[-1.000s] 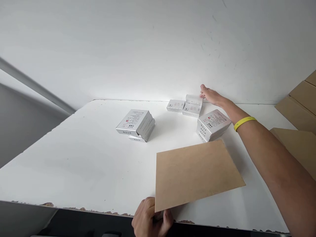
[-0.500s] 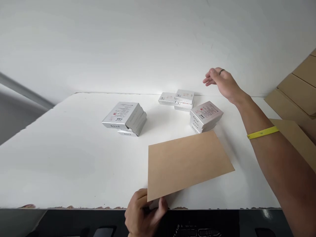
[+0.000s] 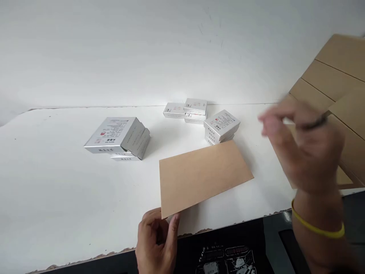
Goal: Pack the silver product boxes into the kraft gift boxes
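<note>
At the table's front edge my left hand [image 3: 156,239] pinches the near left corner of a flat brown kraft paper sheet [image 3: 203,175], thumb on one side and fingers curled beneath. The sheet slants over the table; its underside is hidden. My right hand [image 3: 308,140], smeared by motion, hovers on the right above flat brown cardboard [image 3: 345,177]; its fingers look bent, but whether anything is in them does not show. Just behind the sheet stands a stack of small silver boxes [image 3: 222,125], its base partly covered by the sheet.
Another uneven stack of silver boxes [image 3: 114,133] is left on the white table [image 3: 57,198]. Three silver boxes [image 3: 195,104] lie at the back by the wall. Folded brown cardboard [image 3: 339,72] leans at the right. The table's front edge is chipped.
My right hand has come down and back from near the wall to the right side. My left hand still holds the brown sheet. The view has turned right.
</note>
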A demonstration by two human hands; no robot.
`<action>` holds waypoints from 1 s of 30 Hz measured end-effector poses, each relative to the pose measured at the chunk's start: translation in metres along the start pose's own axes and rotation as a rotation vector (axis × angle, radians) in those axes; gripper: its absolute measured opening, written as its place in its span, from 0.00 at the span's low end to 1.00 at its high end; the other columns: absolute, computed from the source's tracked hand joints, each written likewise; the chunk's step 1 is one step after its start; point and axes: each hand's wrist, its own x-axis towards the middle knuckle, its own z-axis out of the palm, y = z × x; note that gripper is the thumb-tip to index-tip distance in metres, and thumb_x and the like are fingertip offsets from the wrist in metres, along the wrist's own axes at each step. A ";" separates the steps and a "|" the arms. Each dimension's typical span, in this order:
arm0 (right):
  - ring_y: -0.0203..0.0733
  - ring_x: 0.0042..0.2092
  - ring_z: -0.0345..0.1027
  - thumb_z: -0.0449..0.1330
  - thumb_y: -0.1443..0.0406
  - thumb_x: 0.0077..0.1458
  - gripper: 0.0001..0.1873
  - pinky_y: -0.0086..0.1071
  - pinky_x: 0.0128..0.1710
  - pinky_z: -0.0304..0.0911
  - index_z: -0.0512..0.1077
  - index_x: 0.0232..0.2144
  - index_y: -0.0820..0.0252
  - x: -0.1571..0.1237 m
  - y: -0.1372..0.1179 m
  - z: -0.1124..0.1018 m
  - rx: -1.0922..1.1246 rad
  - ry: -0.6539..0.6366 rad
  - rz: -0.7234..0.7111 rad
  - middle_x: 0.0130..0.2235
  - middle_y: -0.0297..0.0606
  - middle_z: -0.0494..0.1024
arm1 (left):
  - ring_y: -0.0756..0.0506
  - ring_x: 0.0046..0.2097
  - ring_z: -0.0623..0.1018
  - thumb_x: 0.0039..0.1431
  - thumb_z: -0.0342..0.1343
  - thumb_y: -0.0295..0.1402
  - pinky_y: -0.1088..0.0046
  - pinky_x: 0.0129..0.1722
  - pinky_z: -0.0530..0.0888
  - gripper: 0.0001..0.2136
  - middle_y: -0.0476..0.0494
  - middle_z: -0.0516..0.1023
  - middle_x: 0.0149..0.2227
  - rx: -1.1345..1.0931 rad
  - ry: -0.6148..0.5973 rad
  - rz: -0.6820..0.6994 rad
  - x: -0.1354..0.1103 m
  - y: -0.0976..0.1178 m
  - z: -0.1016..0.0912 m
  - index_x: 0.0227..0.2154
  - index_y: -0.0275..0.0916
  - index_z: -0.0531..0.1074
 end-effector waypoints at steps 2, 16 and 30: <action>0.56 0.44 0.75 0.57 0.48 0.68 0.08 0.56 0.46 0.74 0.73 0.37 0.34 -0.055 0.021 0.008 0.083 -0.064 0.241 0.38 0.34 0.78 | 0.53 0.22 0.72 0.68 0.61 0.43 0.80 0.21 0.70 0.13 0.48 0.75 0.31 -0.005 0.002 0.009 -0.001 -0.003 -0.001 0.36 0.38 0.73; 0.58 0.49 0.72 0.66 0.38 0.56 0.29 0.60 0.47 0.76 0.62 0.49 0.41 -0.200 0.036 0.038 0.095 -0.170 0.741 0.48 0.41 0.70 | 0.48 0.28 0.75 0.66 0.65 0.45 0.74 0.23 0.71 0.18 0.46 0.73 0.29 0.134 0.024 0.107 -0.065 0.014 0.004 0.25 0.40 0.71; 0.55 0.54 0.73 0.54 0.43 0.67 0.25 0.49 0.58 0.66 0.73 0.47 0.56 -0.174 0.046 0.018 0.330 -0.415 0.552 0.49 0.46 0.80 | 0.44 0.46 0.79 0.63 0.58 0.22 0.67 0.44 0.77 0.06 0.42 0.77 0.44 0.060 0.036 0.797 -0.049 0.071 -0.054 0.36 0.40 0.71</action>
